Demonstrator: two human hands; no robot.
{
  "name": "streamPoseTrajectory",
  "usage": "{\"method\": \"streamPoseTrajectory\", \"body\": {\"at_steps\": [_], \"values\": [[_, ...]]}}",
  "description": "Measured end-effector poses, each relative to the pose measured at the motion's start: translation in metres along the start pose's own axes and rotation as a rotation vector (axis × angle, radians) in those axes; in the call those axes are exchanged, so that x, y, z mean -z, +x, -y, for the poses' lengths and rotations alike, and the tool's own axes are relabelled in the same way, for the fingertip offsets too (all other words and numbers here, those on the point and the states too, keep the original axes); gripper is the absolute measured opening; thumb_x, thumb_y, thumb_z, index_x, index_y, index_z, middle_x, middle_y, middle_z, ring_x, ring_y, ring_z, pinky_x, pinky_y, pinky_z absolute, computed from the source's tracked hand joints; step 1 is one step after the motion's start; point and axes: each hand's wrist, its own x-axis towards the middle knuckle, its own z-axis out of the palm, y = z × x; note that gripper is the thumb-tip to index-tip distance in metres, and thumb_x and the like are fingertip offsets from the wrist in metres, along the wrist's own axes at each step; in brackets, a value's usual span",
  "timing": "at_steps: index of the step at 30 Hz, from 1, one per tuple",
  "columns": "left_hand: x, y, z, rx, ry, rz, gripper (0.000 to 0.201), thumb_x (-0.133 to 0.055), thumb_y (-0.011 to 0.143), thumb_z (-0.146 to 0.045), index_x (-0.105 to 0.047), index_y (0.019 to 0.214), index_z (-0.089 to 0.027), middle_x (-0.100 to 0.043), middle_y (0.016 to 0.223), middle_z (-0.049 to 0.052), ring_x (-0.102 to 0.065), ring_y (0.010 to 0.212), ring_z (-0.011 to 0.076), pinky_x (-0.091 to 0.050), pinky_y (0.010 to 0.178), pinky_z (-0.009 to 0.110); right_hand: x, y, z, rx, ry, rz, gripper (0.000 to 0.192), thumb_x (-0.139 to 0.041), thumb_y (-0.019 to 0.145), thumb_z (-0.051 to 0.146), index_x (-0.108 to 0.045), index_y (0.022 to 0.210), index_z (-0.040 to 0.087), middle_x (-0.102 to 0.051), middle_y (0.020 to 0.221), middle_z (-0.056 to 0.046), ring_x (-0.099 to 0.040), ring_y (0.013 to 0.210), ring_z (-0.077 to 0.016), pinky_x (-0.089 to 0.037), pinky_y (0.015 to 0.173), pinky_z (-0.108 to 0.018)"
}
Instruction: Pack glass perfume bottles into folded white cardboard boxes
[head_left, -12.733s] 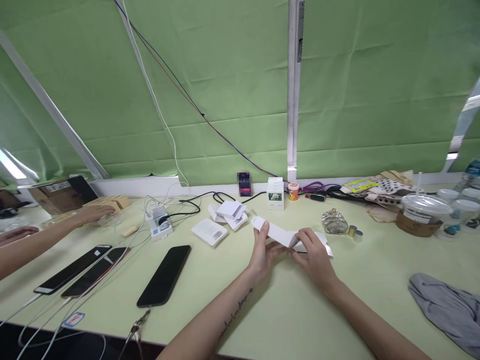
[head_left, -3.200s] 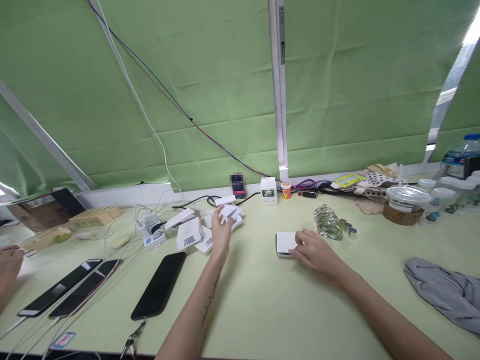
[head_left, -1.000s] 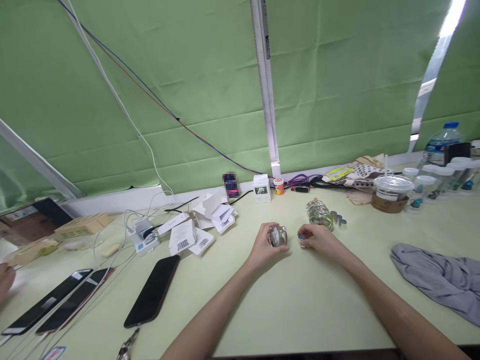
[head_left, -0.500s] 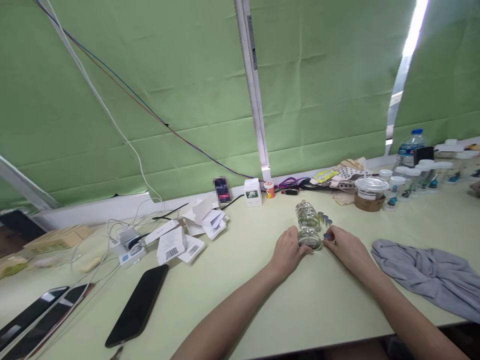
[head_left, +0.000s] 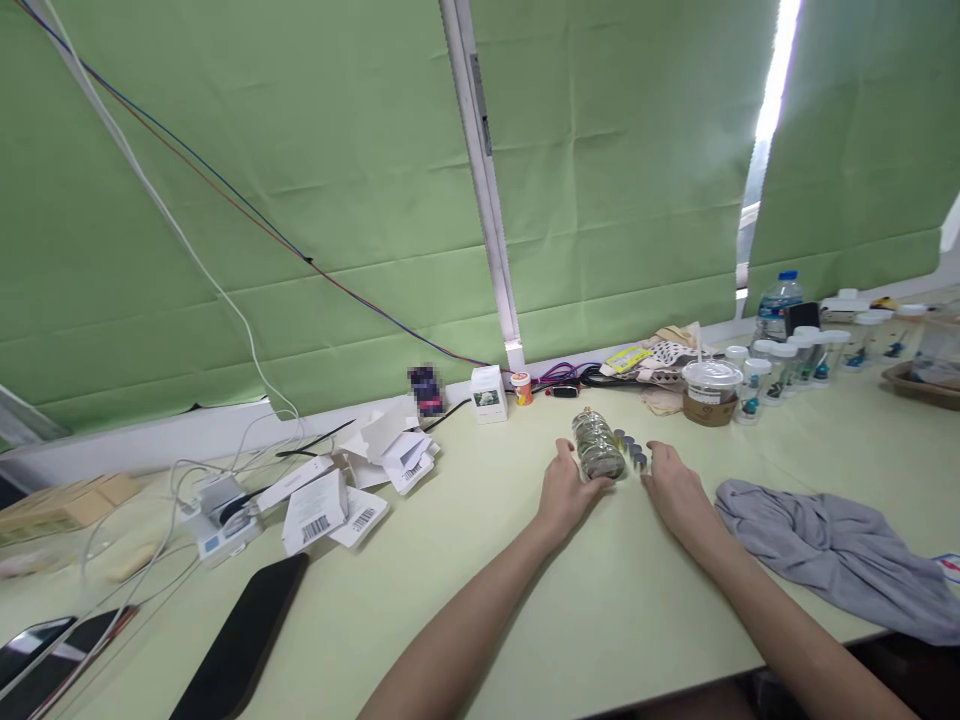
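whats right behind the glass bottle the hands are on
A second glass bottle lies just behind the near glass bottle, which the left hand touches. Small caps lie beside them, by the right hand. Their contents cannot be told.

Pale green table [head_left: 615, 620] along a wall of green blinds [head_left: 300, 180], split by a white window frame [head_left: 480, 180]; daylight through a narrow gap [head_left: 765, 120] at right.

Bare table [head_left: 600, 600] in front; grey cloth [head_left: 832, 545] blocks the right.
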Motion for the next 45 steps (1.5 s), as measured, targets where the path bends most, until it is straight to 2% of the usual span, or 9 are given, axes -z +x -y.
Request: {"method": "streamPoseTrajectory", "body": {"at_steps": [6,11,18,22,28,33,36,40,45], "values": [[0.047,0.035,0.063,0.192,0.114,-0.447,0.046,-0.057,0.083,-0.037,-0.033,0.118,-0.018,-0.044,0.124,0.015,-0.041,0.122,0.0262,-0.033,0.100,0.042,-0.001,-0.031,0.030,0.266,-0.049,-0.065,0.020,-0.035,0.090,0.011,-0.049,0.101,0.020,-0.061,0.098,-0.009,-0.063,0.076,-0.0200,-0.034,0.051,-0.027],[0.079,0.090,0.116,0.373,0.138,-0.551,0.079,-0.072,0.068,-0.038,-0.024,0.125,-0.012,-0.034,0.132,0.024,-0.030,0.132,0.0338,-0.025,0.106,0.048,-0.018,-0.040,0.064,0.584,0.037,0.052,0.020,-0.038,0.088,0.008,-0.049,0.096,0.022,-0.061,0.088,-0.002,-0.063,0.065,-0.0149,-0.032,0.048,-0.025],[0.075,0.133,0.120,0.512,0.081,-0.636,0.070,-0.076,0.061,-0.034,-0.034,0.113,-0.015,-0.039,0.128,0.023,-0.035,0.128,0.0396,-0.027,0.104,0.054,-0.022,-0.035,0.073,0.591,0.079,0.074,0.021,-0.039,0.086,0.006,-0.049,0.097,0.021,-0.059,0.088,-0.002,-0.063,0.068,-0.0153,-0.035,0.051,-0.025],[0.082,0.102,0.111,0.492,0.009,-0.604,0.055,-0.074,0.063,-0.029,-0.035,0.101,-0.019,-0.050,0.116,0.017,-0.052,0.113,0.0327,-0.042,0.090,0.046,-0.018,-0.037,0.069,0.579,0.185,0.102,0.021,-0.034,0.090,0.011,-0.048,0.100,0.022,-0.060,0.092,-0.003,-0.064,0.072,-0.0166,-0.041,0.055,-0.026],[0.092,-0.014,0.077,0.372,-0.109,-0.449,0.055,-0.079,0.058,-0.039,-0.034,0.087,-0.023,-0.059,0.090,0.003,-0.062,0.087,0.0226,-0.049,0.071,0.033,-0.018,-0.033,0.086,0.341,0.682,0.135,0.030,-0.037,0.094,0.037,-0.041,0.121,0.024,-0.057,0.102,-0.005,-0.060,0.067,-0.0139,-0.050,0.067,-0.031],[0.104,-0.088,0.045,0.148,-0.289,-0.187,0.048,-0.076,0.064,-0.033,-0.046,0.099,-0.021,-0.058,0.100,0.004,-0.057,0.095,0.0238,-0.046,0.076,0.033,-0.030,-0.029,0.127,0.209,1.171,0.202,0.059,-0.049,0.086,0.050,-0.032,0.135,0.023,-0.046,0.124,-0.012,-0.060,0.072,-0.0156,-0.049,0.048,-0.027],[0.117,-0.099,0.036,0.021,-0.278,0.024,0.043,-0.072,0.069,-0.039,-0.051,0.101,-0.020,-0.057,0.102,0.005,-0.055,0.095,0.0238,-0.044,0.084,0.037,-0.033,-0.029,0.136,0.197,1.364,0.335,0.052,-0.044,0.086,0.056,-0.046,0.125,0.022,-0.052,0.115,-0.011,-0.060,0.071,-0.0171,-0.049,0.044,-0.027],[0.128,-0.085,0.027,-0.040,-0.415,0.079,0.072,-0.077,0.066,-0.036,-0.040,0.126,-0.024,-0.049,0.129,0.011,-0.045,0.121,0.0276,-0.034,0.102,0.044,-0.031,-0.031,0.127,0.193,1.508,0.401,0.052,-0.032,0.090,0.058,-0.054,0.120,0.021,-0.050,0.116,-0.011,-0.059,0.074,-0.0169,-0.054,0.054,-0.030],[0.134,-0.075,0.010,-0.091,-0.268,0.077,0.071,-0.079,0.060,-0.036,-0.046,0.121,-0.023,-0.056,0.118,0.009,-0.053,0.109,0.0270,-0.043,0.093,0.041,-0.021,-0.033,0.122,0.209,1.526,0.387,0.045,-0.039,0.090,0.053,-0.055,0.118,0.022,-0.051,0.121,-0.010,-0.060,0.083,-0.0192,-0.055,0.061,-0.030]]}}
